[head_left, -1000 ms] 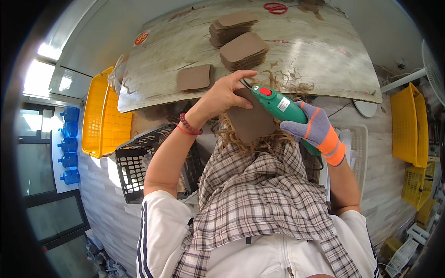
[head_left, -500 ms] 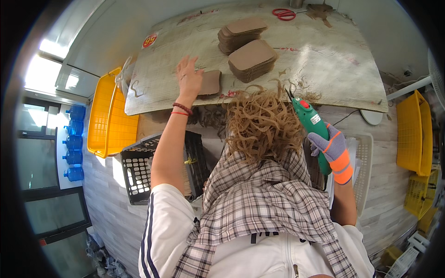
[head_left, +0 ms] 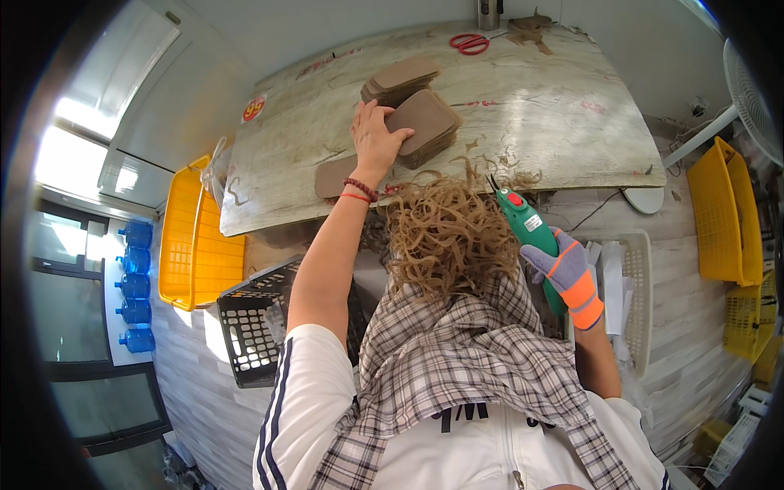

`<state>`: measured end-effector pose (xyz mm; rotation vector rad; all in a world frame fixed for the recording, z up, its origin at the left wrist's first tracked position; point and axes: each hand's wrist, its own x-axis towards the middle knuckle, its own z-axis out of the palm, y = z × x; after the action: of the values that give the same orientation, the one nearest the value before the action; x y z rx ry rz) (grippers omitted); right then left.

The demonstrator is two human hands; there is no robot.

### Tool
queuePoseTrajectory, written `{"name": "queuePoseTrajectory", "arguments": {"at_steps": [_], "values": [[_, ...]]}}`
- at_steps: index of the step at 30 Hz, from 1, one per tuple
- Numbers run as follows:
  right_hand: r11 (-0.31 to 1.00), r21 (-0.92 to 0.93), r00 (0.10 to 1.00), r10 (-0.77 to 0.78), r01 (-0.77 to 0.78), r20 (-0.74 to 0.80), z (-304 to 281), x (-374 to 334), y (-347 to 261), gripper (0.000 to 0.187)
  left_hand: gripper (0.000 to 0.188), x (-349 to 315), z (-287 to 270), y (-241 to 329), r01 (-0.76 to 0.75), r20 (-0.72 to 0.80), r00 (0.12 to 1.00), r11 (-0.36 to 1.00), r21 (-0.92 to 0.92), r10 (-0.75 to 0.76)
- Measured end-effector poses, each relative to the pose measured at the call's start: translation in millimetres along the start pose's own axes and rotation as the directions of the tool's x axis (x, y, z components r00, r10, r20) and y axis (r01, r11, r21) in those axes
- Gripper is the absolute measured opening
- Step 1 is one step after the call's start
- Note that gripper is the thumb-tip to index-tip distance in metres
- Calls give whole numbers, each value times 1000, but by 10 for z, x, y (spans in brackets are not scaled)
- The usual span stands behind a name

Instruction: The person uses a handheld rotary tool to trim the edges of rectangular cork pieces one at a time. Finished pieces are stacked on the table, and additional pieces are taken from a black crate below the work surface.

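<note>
My bare left hand reaches over the table, fingers apart, at the left edge of the nearer stack of brown round-cornered pads. Its thumb lies on the top pad. Another stack of the same pads stands just behind. A low lot of pads lies by the front edge, partly covered by my wrist. My right hand, in a grey and orange glove, is wrapped round green electric scissors with a red button. Their dark blades point up beside a heap of curly brown trimmings on my lap.
Red-handled scissors and a metal cup are at the table's back. A black crate and a yellow basket stand left. To the right are a white basket, yellow crates and a fan.
My left hand has moved right and away from me, from the low lot of pads to the nearer stack. The right hand still holds the electric scissors. The whole view has shifted slightly.
</note>
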<state>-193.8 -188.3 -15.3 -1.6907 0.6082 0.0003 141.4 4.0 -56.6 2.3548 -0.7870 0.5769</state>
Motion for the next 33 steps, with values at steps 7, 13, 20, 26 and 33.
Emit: {"name": "queuePoseTrajectory", "arguments": {"at_steps": [7, 13, 20, 26, 33], "values": [[999, 31, 1000, -20, 20, -3, 14, -16, 12, 44, 37, -21, -214, 291, 115, 0, 993, 981, -157, -117], [993, 68, 995, -91, 94, -40, 22, -35, -62, 43, 24, -187, -291, 633, 306, 237, 825, 54, -951, -512], [988, 131, 992, -65, 80, -112, 81, -92, -301, 43, 43, -489, -278, 1457, 138, 474, 768, -611, -779, -430], [983, 176, 991, -28, 51, -130, 75, -178, -387, 41, 45, -576, -171, 1628, 125, 493, 779, -674, -728, -388], [984, 164, 987, -37, 63, -156, 55, -171, -374, 40, 43, -657, -80, 1750, 159, 509, 774, -662, -732, -376]]}}
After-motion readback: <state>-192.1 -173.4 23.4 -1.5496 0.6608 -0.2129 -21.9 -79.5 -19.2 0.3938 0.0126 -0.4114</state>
